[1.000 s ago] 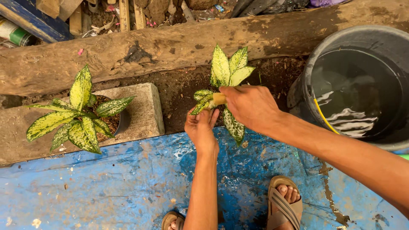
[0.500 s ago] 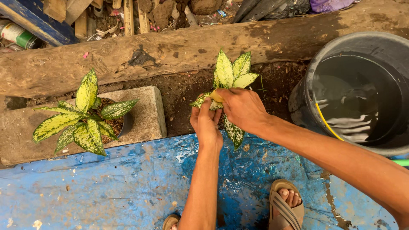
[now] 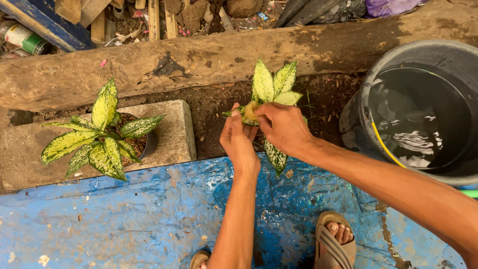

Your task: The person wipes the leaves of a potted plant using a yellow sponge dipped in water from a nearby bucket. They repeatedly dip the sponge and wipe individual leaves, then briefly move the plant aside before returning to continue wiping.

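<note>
Blue floor (image 3: 99,224), soil bed (image 3: 209,104), log (image 3: 149,65), hands (image 3: 239,142) on plant (image 3: 271,87)

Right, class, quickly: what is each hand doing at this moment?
Left hand: fingers extended upward, touching the base of the variegated plant cutting; firm grasp cannot be told.
Right hand: closed on the variegated plant cutting's stem.

The plant (image 3: 273,92) in the hands had pale yellow-green leaves edged and speckled with darker green. The potted plant (image 3: 97,137) on the grey concrete block (image 3: 172,137) showed the same mottled cream and green. The floor (image 3: 114,224) was bright blue, scuffed with whitish patches. The bucket (image 3: 418,55) was dark grey with a yellow handle (image 3: 383,147), its water near black. The log (image 3: 199,60) was muddy brown and the sandals (image 3: 333,246) tan.
</note>
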